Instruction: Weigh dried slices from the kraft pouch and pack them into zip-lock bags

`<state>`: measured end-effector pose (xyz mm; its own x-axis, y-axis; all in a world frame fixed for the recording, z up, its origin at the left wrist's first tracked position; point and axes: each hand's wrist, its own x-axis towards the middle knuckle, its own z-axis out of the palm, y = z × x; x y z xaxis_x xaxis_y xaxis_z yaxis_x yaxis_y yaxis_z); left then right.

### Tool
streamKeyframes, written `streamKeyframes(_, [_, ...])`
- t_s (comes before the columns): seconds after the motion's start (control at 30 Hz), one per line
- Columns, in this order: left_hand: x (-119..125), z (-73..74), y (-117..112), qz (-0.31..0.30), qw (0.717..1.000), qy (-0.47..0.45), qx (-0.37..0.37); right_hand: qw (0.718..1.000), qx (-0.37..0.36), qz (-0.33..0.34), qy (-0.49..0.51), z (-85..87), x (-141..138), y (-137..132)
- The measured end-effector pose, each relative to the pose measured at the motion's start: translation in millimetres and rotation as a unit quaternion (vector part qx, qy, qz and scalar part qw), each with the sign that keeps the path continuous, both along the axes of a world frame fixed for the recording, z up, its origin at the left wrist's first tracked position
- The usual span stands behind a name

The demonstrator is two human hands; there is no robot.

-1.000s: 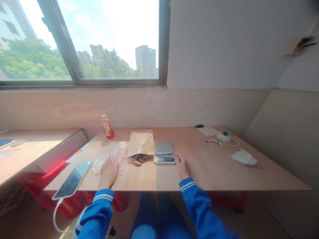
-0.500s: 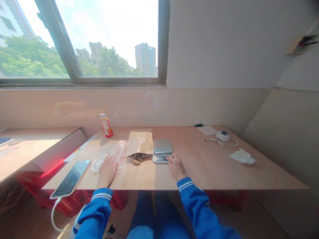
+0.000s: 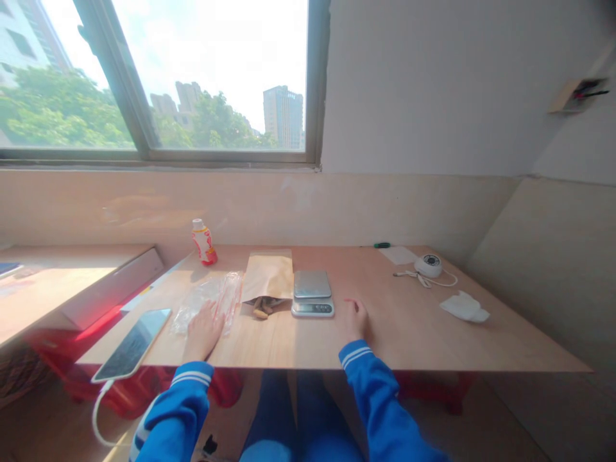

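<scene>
A small digital kitchen scale (image 3: 312,292) sits mid-table with nothing on its platform. Left of it lies a brown paper bag (image 3: 268,277) with some brown snacks (image 3: 262,308) spilling from its mouth. Clear plastic bags (image 3: 206,296) lie further left. My left hand (image 3: 204,328) rests flat on the near end of the plastic, fingers stretched out. My right hand (image 3: 355,318) lies on the bare table just right of the scale, fingers loosely apart, holding nothing.
A red-and-white drink bottle (image 3: 204,242) stands at the back left. A phone (image 3: 131,343) on a white cable lies at the left edge. At the right are a white round device (image 3: 428,265) with cord, a crumpled tissue (image 3: 464,307), paper (image 3: 397,255) and a green pen (image 3: 382,245).
My right hand went to the scale's front and has now pulled back to the right, onto the bare table. The left hand stays on the plastic.
</scene>
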<state>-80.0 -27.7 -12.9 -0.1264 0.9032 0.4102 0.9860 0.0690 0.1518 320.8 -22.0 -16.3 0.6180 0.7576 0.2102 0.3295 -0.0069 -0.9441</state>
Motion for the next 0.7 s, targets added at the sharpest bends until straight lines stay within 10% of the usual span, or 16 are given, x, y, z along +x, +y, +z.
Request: streamKeyframes(0.7, [6.9, 6.9, -6.2, 0.040, 0.999, -0.002, 0.026, 0.986, 0.007, 0.128, 0.111, 0.8, 19.8, 5.0])
